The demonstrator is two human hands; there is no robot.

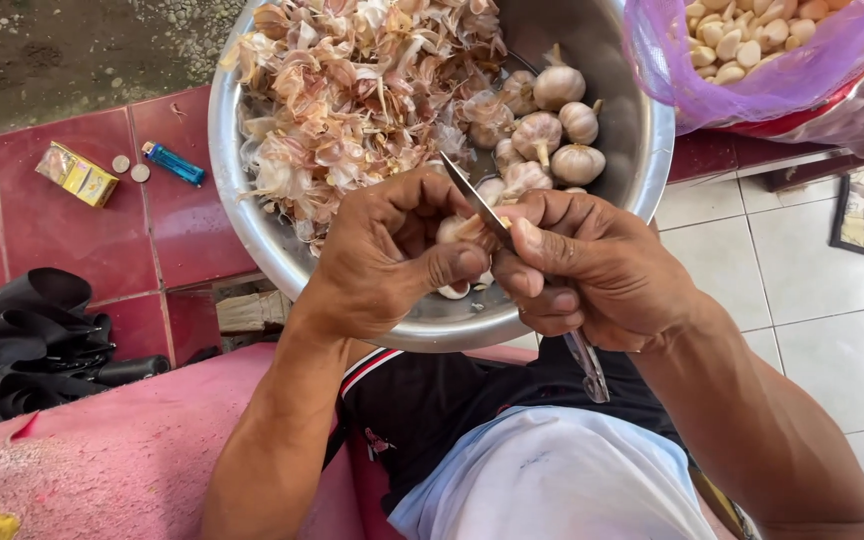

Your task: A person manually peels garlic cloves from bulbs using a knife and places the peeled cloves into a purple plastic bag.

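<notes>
While your left hand (387,255) closes its fingers (452,265) around a garlic clove (455,230) just above the near rim of the steel bowl (642,150), your right hand (592,275) is shut around a knife (477,205), its thumb pressing near the blade, and the blade touches the clove. Farther in the bowl, you have whole garlic bulbs (557,120) on the right and a big heap of dry skins (352,90) on the left. Beyond the bowl, a purple bag (752,90) holds peeled cloves (742,35), and on the red tiles (72,230) to the left lie a blue lighter (174,164), a yellow box (77,173) and two coins (130,168).
</notes>
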